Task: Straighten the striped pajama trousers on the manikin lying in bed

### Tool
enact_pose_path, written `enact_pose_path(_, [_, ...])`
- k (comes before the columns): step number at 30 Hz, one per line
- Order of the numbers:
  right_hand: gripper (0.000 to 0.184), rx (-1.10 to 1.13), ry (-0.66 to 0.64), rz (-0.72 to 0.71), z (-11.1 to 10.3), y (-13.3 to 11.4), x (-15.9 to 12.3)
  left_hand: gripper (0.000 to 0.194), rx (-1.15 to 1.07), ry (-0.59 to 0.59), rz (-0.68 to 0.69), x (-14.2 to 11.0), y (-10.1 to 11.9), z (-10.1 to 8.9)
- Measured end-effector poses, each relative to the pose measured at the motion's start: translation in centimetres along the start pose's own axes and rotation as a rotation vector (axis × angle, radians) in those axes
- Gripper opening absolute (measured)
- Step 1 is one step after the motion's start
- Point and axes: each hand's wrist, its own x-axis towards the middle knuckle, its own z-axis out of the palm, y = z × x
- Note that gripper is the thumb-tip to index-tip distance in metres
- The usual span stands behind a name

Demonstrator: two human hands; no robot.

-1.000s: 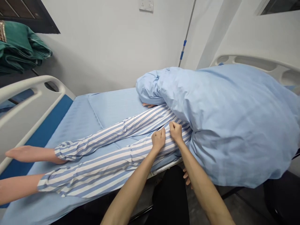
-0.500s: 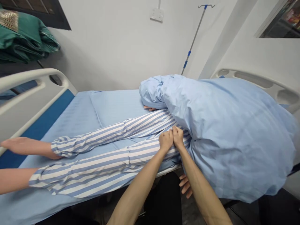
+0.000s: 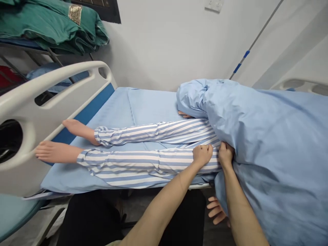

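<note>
at bed edge (image 3: pixel 200 186) | left hand (image 3: pixel 202 154) gripping striped trousers (image 3: pixel 153 164) | right hand (image 3: pixel 226 154) clenched at duvet (image 3: pixel 271 150)

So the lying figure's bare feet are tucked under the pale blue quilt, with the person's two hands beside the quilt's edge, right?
Not quite: the head view shows the bare feet uncovered, sticking out of the blue-and-white striped trousers, well away from the pale blue quilt. The left hand and right hand are beside the quilt's edge, as you said.

Hospital ward: railed bed (image 3: pixel 20 102), IV pole (image 3: pixel 256 38)
</note>
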Motion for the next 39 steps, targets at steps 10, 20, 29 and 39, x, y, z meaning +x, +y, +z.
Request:
enact_pose_path(10, [0.028,-0.087,0.014,-0.082,0.2,0.4,0.1,0.048,0.11,-0.114,-0.031,0.2,-13.7,-15.2])
enact_pose_path(20, [0.03,-0.264,-0.177,-0.071,-0.2,-1.1,-0.3,0.038,0.51,0.163,-0.42,-9.4,-30.7,-30.3])
enact_pose_path(29, [0.034,-0.57,-0.438,-0.294,4.2,-8.7,-2.5,0.043,0.481,0.148,-0.358,-9.7,-31.2,-29.1])
enact_pose_path(39, [0.024,-0.234,-0.809,-0.989,24.0,-35.0,-18.7,0.042,0.467,0.104,-0.328,-9.7,-31.7,-29.1])
